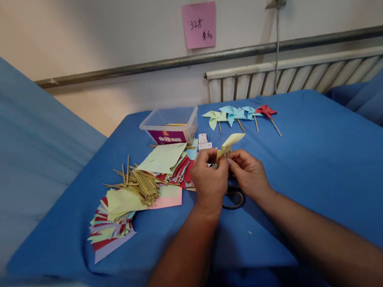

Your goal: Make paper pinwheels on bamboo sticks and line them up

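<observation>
Between my two hands is a yellow paper pinwheel point(232, 142), partly folded, with one curled blade standing up above the fingers. My left hand point(210, 178) is closed on its left side, thumb and fingers pinching the paper. My right hand point(251, 173) pinches the same paper near its middle from the right. The fingers hide most of the pinwheel's centre. Below them on the table lie scissors point(235, 199), their dark handle loop showing between my wrists. Small white boxes point(204, 141) sit just beyond my left hand.
To the left lie wooden sticks point(148, 187), cut paper sheets point(161, 159) and fanned coloured paper point(110, 229). A clear plastic tub point(171, 125) stands behind them. Several finished pinwheels point(232, 113) lie at the back of the blue-covered table point(327, 165), near a radiator point(304, 74).
</observation>
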Demonstrator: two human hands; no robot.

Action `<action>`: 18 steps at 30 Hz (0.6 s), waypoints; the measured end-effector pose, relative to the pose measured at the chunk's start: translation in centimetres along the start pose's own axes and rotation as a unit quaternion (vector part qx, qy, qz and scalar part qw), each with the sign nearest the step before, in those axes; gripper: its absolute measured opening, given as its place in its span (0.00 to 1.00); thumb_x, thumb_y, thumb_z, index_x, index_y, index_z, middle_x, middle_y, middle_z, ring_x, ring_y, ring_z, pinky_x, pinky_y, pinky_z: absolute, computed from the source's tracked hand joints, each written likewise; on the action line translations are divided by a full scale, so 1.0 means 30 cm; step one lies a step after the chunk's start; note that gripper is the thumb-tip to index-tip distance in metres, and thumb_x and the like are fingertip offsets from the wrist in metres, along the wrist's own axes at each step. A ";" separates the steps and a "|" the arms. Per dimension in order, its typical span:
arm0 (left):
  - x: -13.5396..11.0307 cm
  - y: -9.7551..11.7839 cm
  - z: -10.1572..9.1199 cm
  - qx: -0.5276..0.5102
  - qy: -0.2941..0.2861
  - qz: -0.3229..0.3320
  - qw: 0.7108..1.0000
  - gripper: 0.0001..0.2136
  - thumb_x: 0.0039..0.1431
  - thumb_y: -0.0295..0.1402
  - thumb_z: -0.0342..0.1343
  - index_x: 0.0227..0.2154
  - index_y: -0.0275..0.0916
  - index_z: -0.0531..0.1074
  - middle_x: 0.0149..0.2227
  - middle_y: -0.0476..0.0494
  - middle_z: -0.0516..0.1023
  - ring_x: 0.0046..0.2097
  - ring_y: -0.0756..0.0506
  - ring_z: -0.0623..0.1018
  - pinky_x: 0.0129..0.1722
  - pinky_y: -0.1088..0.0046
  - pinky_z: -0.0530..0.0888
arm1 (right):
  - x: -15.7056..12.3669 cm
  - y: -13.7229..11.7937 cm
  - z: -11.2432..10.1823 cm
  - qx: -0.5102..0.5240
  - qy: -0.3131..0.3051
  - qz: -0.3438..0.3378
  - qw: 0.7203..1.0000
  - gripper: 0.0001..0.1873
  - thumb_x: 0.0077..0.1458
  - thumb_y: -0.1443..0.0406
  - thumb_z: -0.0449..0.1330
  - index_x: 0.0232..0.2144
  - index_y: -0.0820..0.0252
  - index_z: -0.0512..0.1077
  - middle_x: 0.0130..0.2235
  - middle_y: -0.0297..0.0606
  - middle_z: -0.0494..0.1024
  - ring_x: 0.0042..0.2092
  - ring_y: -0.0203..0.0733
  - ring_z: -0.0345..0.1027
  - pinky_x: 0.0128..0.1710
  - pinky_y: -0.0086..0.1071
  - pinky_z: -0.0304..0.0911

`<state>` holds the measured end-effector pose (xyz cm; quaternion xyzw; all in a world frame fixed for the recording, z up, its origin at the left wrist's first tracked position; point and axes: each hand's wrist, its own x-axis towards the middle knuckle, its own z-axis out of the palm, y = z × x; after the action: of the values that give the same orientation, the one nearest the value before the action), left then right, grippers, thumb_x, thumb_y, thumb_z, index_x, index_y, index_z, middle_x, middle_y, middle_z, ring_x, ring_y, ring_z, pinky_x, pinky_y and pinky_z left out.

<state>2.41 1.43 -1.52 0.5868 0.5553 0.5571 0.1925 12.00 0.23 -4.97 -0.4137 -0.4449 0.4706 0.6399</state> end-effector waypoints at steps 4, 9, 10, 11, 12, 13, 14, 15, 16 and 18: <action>0.000 0.003 -0.003 0.005 -0.001 0.008 1.000 0.04 0.49 0.28 0.60 0.29 0.41 0.74 0.29 0.51 0.77 0.32 0.48 0.76 0.36 0.73 0.72 | 0.001 0.004 -0.003 -0.001 0.001 0.000 1.000 0.09 0.54 0.58 0.64 0.30 0.55 0.70 0.25 0.29 0.75 0.27 0.35 0.69 0.29 0.29 0.65; 0.002 0.003 -0.003 0.001 0.000 0.016 1.000 0.03 0.50 0.28 0.60 0.29 0.41 0.74 0.29 0.51 0.78 0.32 0.49 0.76 0.36 0.73 0.71 | 0.000 0.002 -0.003 -0.003 0.000 -0.005 1.000 0.08 0.55 0.59 0.63 0.30 0.55 0.70 0.25 0.29 0.75 0.27 0.35 0.69 0.29 0.29 0.65; 0.002 0.002 -0.003 0.001 0.001 0.018 1.000 0.04 0.50 0.28 0.60 0.29 0.41 0.74 0.29 0.52 0.78 0.32 0.49 0.76 0.36 0.73 0.71 | -0.001 0.001 -0.003 -0.004 0.000 -0.005 1.000 0.08 0.55 0.59 0.63 0.30 0.55 0.70 0.25 0.29 0.75 0.27 0.35 0.68 0.29 0.29 0.65; 0.002 0.002 -0.003 0.002 0.001 0.020 1.000 0.04 0.50 0.27 0.60 0.29 0.41 0.74 0.29 0.52 0.78 0.32 0.49 0.76 0.36 0.73 0.71 | -0.001 0.000 -0.003 -0.004 0.000 -0.004 1.000 0.08 0.55 0.59 0.63 0.30 0.55 0.70 0.25 0.29 0.75 0.26 0.35 0.68 0.29 0.29 0.65; 0.002 0.001 -0.003 0.004 0.001 0.022 1.000 0.04 0.50 0.27 0.60 0.30 0.41 0.74 0.29 0.52 0.78 0.32 0.49 0.76 0.36 0.73 0.71 | -0.001 -0.001 -0.003 -0.004 0.000 -0.003 1.000 0.08 0.55 0.59 0.63 0.30 0.55 0.70 0.25 0.29 0.75 0.26 0.35 0.68 0.29 0.29 0.65; 0.001 0.000 -0.003 0.006 0.001 0.023 1.000 0.04 0.50 0.27 0.60 0.30 0.41 0.74 0.29 0.51 0.78 0.32 0.49 0.76 0.36 0.73 0.71 | -0.001 -0.001 -0.003 -0.003 -0.001 -0.003 1.000 0.07 0.55 0.60 0.63 0.30 0.55 0.69 0.25 0.28 0.75 0.26 0.34 0.68 0.29 0.29 0.65; 0.001 -0.001 -0.003 0.008 0.000 0.023 1.000 0.04 0.50 0.28 0.60 0.30 0.41 0.74 0.29 0.51 0.78 0.32 0.49 0.76 0.36 0.73 0.71 | -0.001 -0.001 -0.003 -0.003 -0.001 -0.004 1.000 0.07 0.55 0.60 0.63 0.30 0.55 0.69 0.25 0.28 0.75 0.26 0.34 0.68 0.29 0.29 0.64; 0.001 -0.002 -0.003 0.010 -0.001 0.023 1.000 0.04 0.50 0.28 0.60 0.30 0.41 0.74 0.29 0.51 0.78 0.32 0.49 0.76 0.36 0.73 0.71 | -0.001 -0.001 -0.003 -0.004 0.000 -0.005 1.000 0.07 0.55 0.60 0.63 0.30 0.55 0.69 0.25 0.28 0.75 0.26 0.34 0.67 0.29 0.29 0.64; 0.001 -0.003 -0.003 0.011 -0.002 0.022 1.000 0.04 0.50 0.28 0.60 0.30 0.41 0.74 0.29 0.51 0.78 0.32 0.49 0.76 0.36 0.73 0.72 | -0.001 0.000 -0.003 -0.006 0.001 -0.006 1.000 0.07 0.55 0.60 0.63 0.30 0.55 0.69 0.25 0.28 0.75 0.26 0.34 0.67 0.29 0.29 0.64; 0.001 -0.004 -0.004 0.012 -0.003 0.023 1.000 0.03 0.50 0.28 0.60 0.30 0.41 0.74 0.29 0.51 0.78 0.32 0.49 0.76 0.36 0.73 0.72 | -0.001 0.001 -0.005 -0.011 0.001 -0.009 1.000 0.07 0.55 0.60 0.63 0.30 0.55 0.69 0.25 0.28 0.75 0.26 0.34 0.68 0.29 0.29 0.64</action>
<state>2.26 1.45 -1.57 0.6034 0.5480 0.5525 0.1741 12.13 0.19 -5.05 -0.4170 -0.4534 0.4592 0.6401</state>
